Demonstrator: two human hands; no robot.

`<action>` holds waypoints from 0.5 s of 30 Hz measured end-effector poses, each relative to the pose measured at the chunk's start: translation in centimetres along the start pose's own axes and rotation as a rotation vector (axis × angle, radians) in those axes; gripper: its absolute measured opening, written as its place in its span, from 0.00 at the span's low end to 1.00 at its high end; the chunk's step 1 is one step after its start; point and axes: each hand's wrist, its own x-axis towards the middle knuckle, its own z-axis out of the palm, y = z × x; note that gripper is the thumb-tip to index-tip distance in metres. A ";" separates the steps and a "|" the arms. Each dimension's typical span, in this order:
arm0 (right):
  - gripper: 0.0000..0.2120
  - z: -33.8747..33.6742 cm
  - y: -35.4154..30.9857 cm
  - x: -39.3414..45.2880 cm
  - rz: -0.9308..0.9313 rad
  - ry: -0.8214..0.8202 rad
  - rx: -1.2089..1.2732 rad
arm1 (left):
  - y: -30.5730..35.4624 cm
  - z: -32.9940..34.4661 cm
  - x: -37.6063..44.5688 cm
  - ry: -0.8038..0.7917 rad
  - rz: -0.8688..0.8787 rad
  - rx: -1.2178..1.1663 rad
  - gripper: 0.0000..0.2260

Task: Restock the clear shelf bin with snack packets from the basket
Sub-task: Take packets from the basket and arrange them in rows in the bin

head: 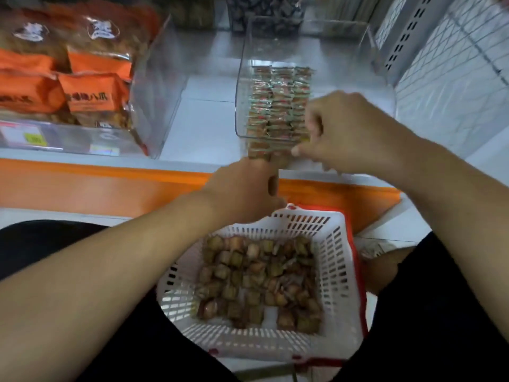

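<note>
A clear shelf bin (239,86) stands on the white shelf, holding neat rows of small snack packets (278,100). At the bin's front end, my left hand (242,188) and my right hand (355,133) both hold a short stack of the same packets (261,150) from either side, fingers curled round it. Below, between my knees, sits a white slotted basket (338,260) with a red rim. Inside it lie several loose brown snack packets (259,277).
A second clear bin (154,114) at the left holds large orange snack bags (93,89). The shelf has an orange front edge (110,183). More bins of dark sweets (264,15) stand at the back. A perforated grey upright (407,37) rises at the right.
</note>
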 end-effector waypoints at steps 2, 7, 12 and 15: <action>0.13 3.3 -0.3 -2.2 0.047 -0.461 -0.005 | -1.1 2.5 -1.2 -0.292 -0.022 0.152 0.11; 0.10 15.1 3.1 -5.1 0.059 -0.986 -0.451 | -3.2 9.9 -2.3 -0.696 -0.050 0.077 0.19; 0.21 24.9 8.3 -7.1 0.207 -0.875 -0.229 | -8.7 16.4 -3.1 -0.590 -0.169 0.160 0.28; 0.33 29.6 10.4 -8.5 0.297 -0.789 -0.108 | -11.6 18.9 -2.6 -0.621 -0.225 0.066 0.22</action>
